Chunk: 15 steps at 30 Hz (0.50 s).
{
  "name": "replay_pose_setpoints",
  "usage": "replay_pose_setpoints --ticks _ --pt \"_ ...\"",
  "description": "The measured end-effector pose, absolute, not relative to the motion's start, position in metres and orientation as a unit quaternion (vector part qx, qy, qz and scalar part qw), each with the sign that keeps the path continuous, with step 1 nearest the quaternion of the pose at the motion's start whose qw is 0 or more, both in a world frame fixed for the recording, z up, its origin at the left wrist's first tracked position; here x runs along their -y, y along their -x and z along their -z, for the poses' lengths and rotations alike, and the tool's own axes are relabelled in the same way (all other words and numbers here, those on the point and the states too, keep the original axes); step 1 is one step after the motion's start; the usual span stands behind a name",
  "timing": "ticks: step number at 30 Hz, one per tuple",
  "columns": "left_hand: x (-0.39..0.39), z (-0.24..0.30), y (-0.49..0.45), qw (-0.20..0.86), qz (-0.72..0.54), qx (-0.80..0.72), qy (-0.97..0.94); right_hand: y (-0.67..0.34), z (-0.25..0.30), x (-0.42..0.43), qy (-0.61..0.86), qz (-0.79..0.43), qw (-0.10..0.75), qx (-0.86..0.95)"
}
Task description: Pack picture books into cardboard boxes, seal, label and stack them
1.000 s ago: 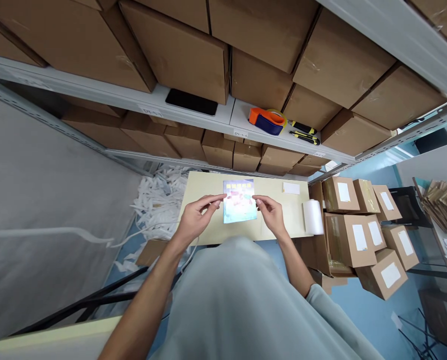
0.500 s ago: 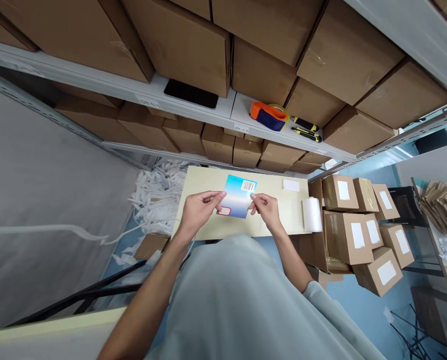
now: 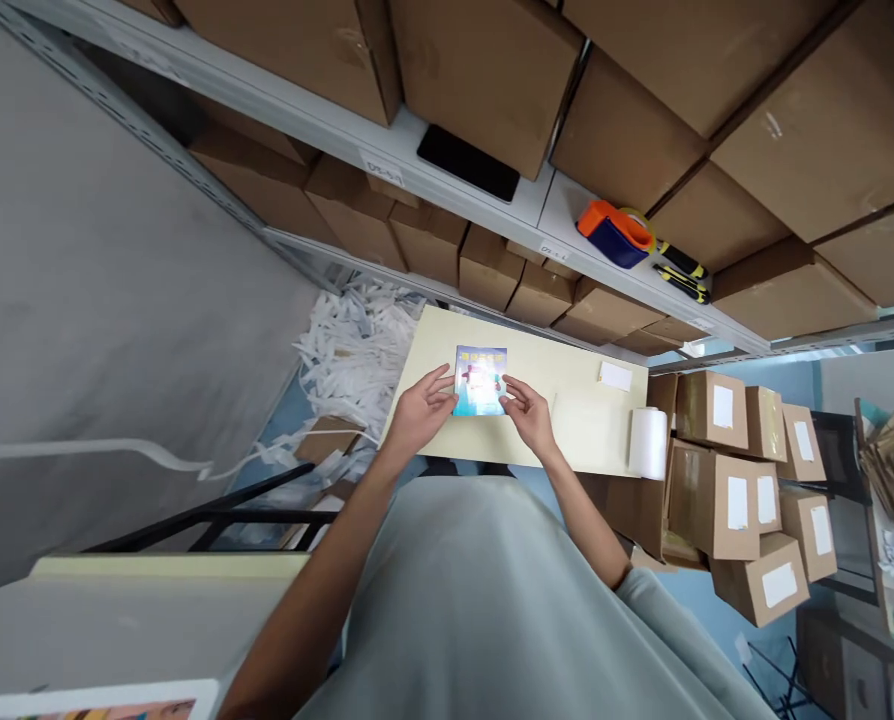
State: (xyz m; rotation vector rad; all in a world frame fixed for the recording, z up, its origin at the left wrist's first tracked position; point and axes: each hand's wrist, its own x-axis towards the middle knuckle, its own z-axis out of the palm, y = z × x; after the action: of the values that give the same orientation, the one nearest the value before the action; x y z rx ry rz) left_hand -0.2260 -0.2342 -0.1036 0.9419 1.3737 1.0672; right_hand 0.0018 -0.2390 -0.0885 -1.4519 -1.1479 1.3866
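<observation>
A thin booklet (image 3: pixel 481 382) with a shiny blue cover, yellow lettering along its top and a bright glare in the middle is held up over the pale yellow table (image 3: pixel 454 440). My left hand (image 3: pixel 421 405) grips its left edge, the thumb low and the fingers curving above. At the opposite edge, my right hand (image 3: pixel 529 412) holds it between thumb and fingers. Its back side is hidden from me.
On the table's right lie a white card (image 3: pixel 615 376) and a white roll (image 3: pixel 648 443). Labelled cartons (image 3: pixel 717 500) are stacked beyond. A shelf (image 3: pixel 484 215) ahead carries a phone (image 3: pixel 468 162), an orange-and-blue tape dispenser (image 3: pixel 616 235) and cutters (image 3: pixel 682 283). Paper scraps (image 3: pixel 361 345) heap at left.
The booklet has been turned over: the barcode side faced me before, and the picture cover does now. My view has swung left, shifting the shelf and table rightward.
</observation>
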Motion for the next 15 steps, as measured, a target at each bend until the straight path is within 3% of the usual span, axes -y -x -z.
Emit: replay_pose_setpoints --ticks 9,15 --pt "0.156 0.206 0.279 0.503 -0.319 -0.713 -0.370 0.082 0.207 0.153 0.660 -0.554 0.352 0.365" --pt "0.112 0.254 0.292 0.455 -0.305 -0.729 -0.411 0.111 0.250 0.108 0.707 -0.520 0.297 0.378"
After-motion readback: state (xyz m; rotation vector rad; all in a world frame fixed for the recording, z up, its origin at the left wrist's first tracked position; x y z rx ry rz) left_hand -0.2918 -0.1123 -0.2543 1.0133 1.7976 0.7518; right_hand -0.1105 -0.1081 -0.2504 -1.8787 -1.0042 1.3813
